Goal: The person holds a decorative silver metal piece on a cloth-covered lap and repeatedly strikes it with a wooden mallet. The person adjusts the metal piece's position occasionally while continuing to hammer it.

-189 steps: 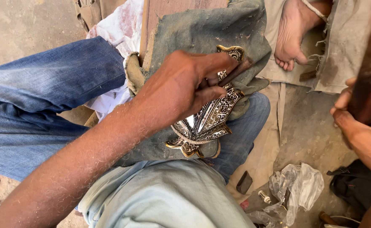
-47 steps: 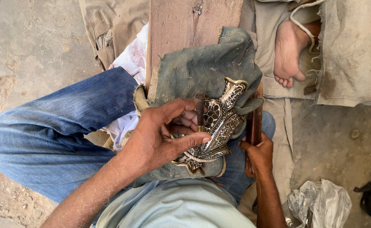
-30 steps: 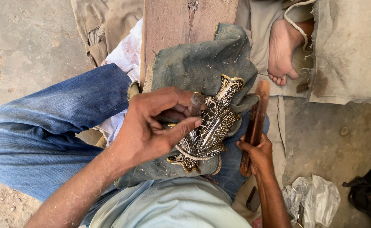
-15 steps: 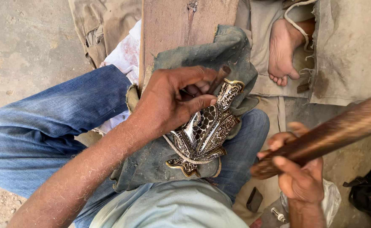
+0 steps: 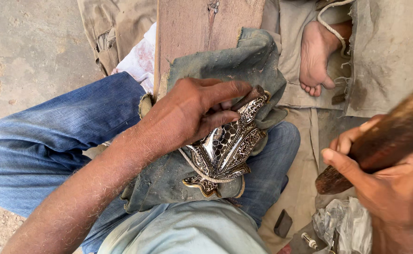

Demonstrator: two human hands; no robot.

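An ornate silver metal piece (image 5: 227, 150) with engraved scale patterns lies on a grey-green cloth (image 5: 244, 61) draped over my lap and a wooden plank (image 5: 192, 28). My left hand (image 5: 192, 110) presses on the piece's upper part and pinches a small dark punch (image 5: 248, 98) against it. My right hand (image 5: 390, 188), at the right edge, grips a thick brown wooden handle (image 5: 385, 138) raised well clear of the piece. The handle's far end runs out of view.
My blue-jeaned legs (image 5: 51, 136) frame the work. A bare foot (image 5: 315, 56) rests on beige cloth at the top right. A crumpled plastic bag (image 5: 343, 226) and a small dark block (image 5: 283, 223) lie on the ground at the lower right.
My right hand has lifted the wooden handle up and to the right, closer to the camera. My left hand has stayed on the metal piece with the punch.
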